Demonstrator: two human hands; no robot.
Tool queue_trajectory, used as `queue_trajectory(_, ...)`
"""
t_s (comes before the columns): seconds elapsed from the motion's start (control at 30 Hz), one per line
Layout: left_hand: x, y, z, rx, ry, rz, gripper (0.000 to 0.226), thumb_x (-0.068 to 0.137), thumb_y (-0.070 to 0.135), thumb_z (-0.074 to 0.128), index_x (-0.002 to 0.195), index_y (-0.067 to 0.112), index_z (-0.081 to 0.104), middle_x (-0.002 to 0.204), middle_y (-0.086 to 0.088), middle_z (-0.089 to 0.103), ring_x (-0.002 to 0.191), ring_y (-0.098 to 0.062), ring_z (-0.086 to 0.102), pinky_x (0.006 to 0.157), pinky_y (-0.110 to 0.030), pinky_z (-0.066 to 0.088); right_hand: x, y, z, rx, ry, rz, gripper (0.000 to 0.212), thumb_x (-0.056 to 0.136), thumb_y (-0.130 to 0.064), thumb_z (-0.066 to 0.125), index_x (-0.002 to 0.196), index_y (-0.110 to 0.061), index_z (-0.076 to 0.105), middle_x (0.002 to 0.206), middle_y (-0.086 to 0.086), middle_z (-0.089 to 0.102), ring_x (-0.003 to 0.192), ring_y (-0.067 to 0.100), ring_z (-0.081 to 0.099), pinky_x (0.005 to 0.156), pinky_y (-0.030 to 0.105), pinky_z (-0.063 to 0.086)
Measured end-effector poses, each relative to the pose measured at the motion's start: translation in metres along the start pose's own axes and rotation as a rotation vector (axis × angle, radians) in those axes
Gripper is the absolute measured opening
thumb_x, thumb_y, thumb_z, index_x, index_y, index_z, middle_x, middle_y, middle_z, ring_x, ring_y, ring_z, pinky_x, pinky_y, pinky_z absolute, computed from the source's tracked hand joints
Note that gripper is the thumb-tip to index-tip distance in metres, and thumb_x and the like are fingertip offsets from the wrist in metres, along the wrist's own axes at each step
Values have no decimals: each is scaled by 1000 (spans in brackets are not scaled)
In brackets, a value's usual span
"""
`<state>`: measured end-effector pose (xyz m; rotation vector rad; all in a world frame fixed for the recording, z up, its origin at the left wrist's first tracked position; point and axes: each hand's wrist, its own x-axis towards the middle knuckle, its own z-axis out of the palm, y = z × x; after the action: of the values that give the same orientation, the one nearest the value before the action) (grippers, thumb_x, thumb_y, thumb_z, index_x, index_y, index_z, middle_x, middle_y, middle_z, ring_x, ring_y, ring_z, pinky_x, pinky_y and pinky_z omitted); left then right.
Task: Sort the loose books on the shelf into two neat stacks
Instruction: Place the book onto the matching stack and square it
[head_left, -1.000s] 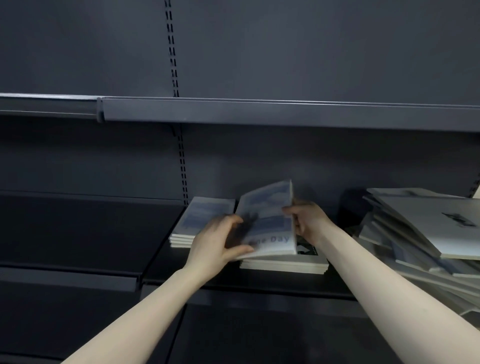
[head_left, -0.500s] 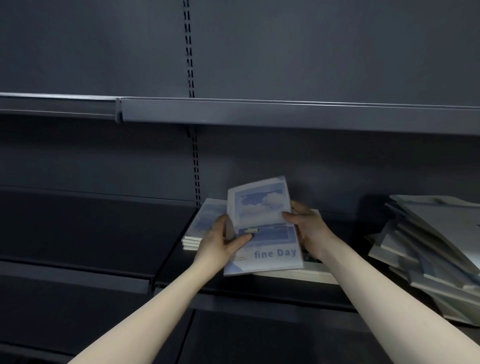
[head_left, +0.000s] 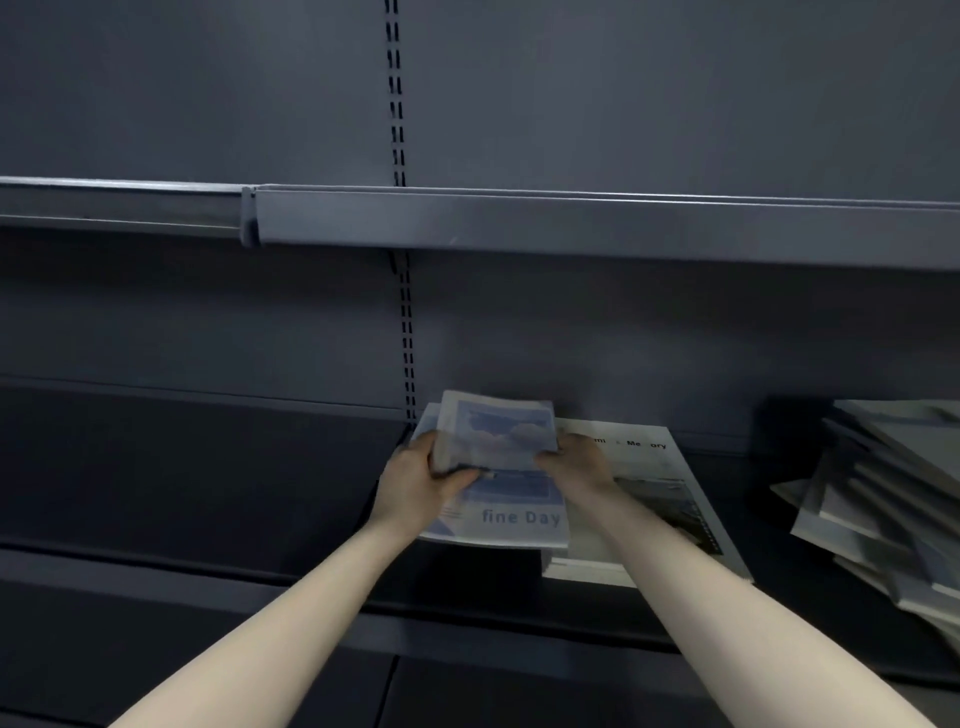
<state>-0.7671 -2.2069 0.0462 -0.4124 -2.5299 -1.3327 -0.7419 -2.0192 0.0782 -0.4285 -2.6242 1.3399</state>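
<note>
1. As we look down from the head camera, we hold a blue book (head_left: 511, 483) titled "fine Day" between both hands, above the front part of the dark shelf (head_left: 208, 467).
2. Our left hand (head_left: 421, 486) grasps the book's left edge, thumb curled over the cover and fingers underneath.
3. Our right hand (head_left: 574, 467) grips the right edge, fingers curled around it.
4. The book's far end is blurred; beneath it, at the left, we glimpse the corner of a blue stack (head_left: 423, 428), though we cannot tell whether they touch.
5. Just beside it on the right lies a white stack (head_left: 670, 499), its top cover partly hidden by our right forearm.
6. Well apart at the far right, a loose pile (head_left: 883, 499) of books lies slanted and fanned out.
</note>
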Motion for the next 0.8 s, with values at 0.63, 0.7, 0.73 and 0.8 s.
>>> queue_trajectory(0.63, 55, -67, 16, 444, 14, -82, 48, 88, 55, 51, 106, 12, 63, 106, -11, 59, 106, -28, 48, 87, -33, 38, 37, -4, 66, -500, 30, -34, 34, 100, -3, 34, 131, 5, 43, 134, 21, 44, 122, 31, 47, 93, 33, 43)
queue_trajectory(0.7, 62, -70, 17, 422, 20, -88, 45, 88, 53, 53, 100, 11, 63, 103, -11, 60, 104, -27, 49, 84, -32, 37, 43, -4, 68, -497, 53, -42, 32, 100, -4, 35, 130, 4, 45, 135, 21, 44, 120, 31, 49, 91, 31, 44)
queue_trajectory(0.73, 65, -71, 18, 411, 20, -95, 44, 88, 52, 53, 99, 10, 63, 103, -11, 60, 104, -27, 49, 84, -32, 36, 46, -4, 69, -490, 65, -39, 31, 100, -6, 35, 128, 4, 46, 135, 21, 44, 118, 31, 51, 89, 31, 44)
queue_trajectory(0.8, 72, -74, 20, 390, 22, -109, 43, 87, 50, 56, 96, 9, 63, 103, -12, 60, 105, -28, 48, 85, -33, 37, 52, -3, 72, -482, 84, -35, 31, 101, -8, 36, 128, 3, 47, 134, 20, 44, 116, 30, 53, 87, 31, 45)
